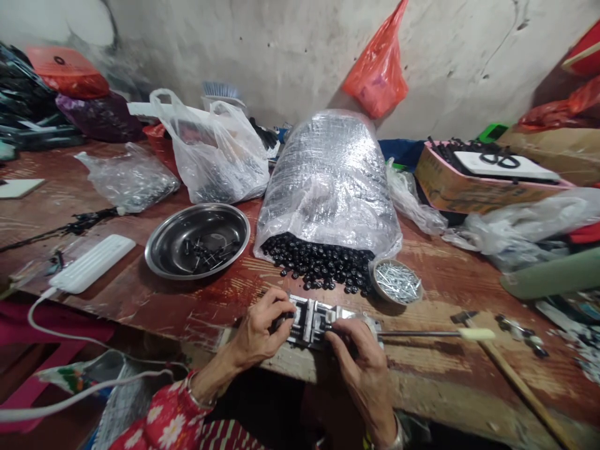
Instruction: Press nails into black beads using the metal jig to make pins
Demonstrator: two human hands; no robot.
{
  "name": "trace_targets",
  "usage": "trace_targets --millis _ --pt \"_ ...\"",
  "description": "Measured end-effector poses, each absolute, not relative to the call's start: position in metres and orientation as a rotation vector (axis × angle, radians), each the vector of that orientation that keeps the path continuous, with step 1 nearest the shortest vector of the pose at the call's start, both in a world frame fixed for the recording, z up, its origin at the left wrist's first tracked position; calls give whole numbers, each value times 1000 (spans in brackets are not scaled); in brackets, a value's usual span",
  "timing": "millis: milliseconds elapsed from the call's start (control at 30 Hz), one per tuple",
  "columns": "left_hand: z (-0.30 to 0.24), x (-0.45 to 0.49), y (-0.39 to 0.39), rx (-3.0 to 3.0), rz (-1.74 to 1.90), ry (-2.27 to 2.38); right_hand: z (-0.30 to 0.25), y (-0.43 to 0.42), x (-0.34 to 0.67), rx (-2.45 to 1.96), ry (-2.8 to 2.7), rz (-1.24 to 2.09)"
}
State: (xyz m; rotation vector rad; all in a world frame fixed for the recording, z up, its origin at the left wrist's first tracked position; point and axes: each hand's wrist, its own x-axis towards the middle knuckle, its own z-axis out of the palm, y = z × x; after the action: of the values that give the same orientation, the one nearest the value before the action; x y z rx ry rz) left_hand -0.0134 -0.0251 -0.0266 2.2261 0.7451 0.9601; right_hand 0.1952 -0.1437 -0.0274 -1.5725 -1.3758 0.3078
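My left hand (pixel 259 328) pinches a small black part at the left end of a metal jig (pixel 309 322), which lies on the front of the wooden workbench (pixel 201 312). My right hand (pixel 360 369) grips the jig's right side, its fingers partly covering it. A screwdriver with a cream handle (pixel 476 334) lies with its steel shaft reaching toward the jig and my right hand. Just beyond the jig, black beads (pixel 319 265) spill from a clear plastic sack (pixel 328 178). A small bowl of silver screws (pixel 397 282) stands beside them.
A steel bowl with black parts (pixel 197 242) and a white power bank with its cable (pixel 91 264) lie to the left. A hammer (pixel 515 375) lies at the right. Plastic bags, a cardboard box (pixel 478 181) and a concrete wall stand behind.
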Motion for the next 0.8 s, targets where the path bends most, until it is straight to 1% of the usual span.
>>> trace_targets --millis 200,433,667,800 --pt "-27 -18 -26 2270 934 694 -28 -142 190 -1604 -1420 248" --pt "-19 -11 -15 2210 916 779 -29 -136 186 -1678 -1376 189" --pt "-11 -7 -2 2252 787 748 -26 -123 179 -1876 -1422 -4" --pt "-16 -7 1 2237 759 697 -26 -118 178 -1932 -1440 -44"
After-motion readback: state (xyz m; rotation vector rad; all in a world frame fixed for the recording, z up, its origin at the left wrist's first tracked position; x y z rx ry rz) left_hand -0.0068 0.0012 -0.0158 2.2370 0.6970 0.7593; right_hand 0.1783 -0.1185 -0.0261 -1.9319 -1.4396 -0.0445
